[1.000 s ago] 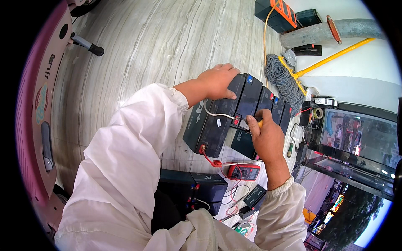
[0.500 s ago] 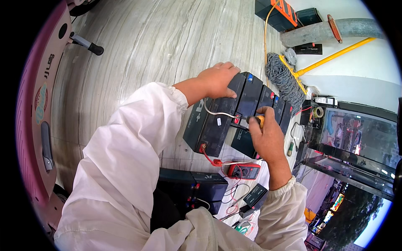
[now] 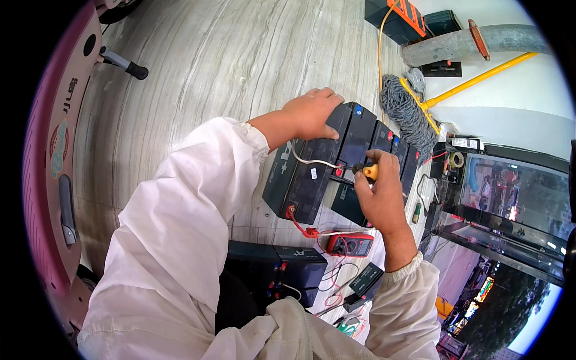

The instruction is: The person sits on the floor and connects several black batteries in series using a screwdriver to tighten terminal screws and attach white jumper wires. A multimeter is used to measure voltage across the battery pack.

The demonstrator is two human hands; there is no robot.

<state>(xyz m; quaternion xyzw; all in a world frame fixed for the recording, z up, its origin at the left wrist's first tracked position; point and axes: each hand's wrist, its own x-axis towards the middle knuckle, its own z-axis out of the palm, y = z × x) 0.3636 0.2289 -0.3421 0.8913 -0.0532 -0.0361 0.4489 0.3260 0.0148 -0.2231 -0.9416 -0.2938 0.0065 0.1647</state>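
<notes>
At frame centre, the left hand (image 3: 311, 114) lies flat, fingers spread, on the black batteries (image 3: 336, 162). The right hand (image 3: 381, 195) curls tightly around a yellow-handled screwdriver (image 3: 365, 170) just above them.

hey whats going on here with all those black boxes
A person in white sleeves is working on a row of black batteries set on a grey floor. The left hand rests on top of the end battery, steadying it. The right hand holds a yellow-handled screwdriver at a terminal between two batteries, where a white wire ends. A red multimeter lies on the floor nearby with red leads.
</notes>
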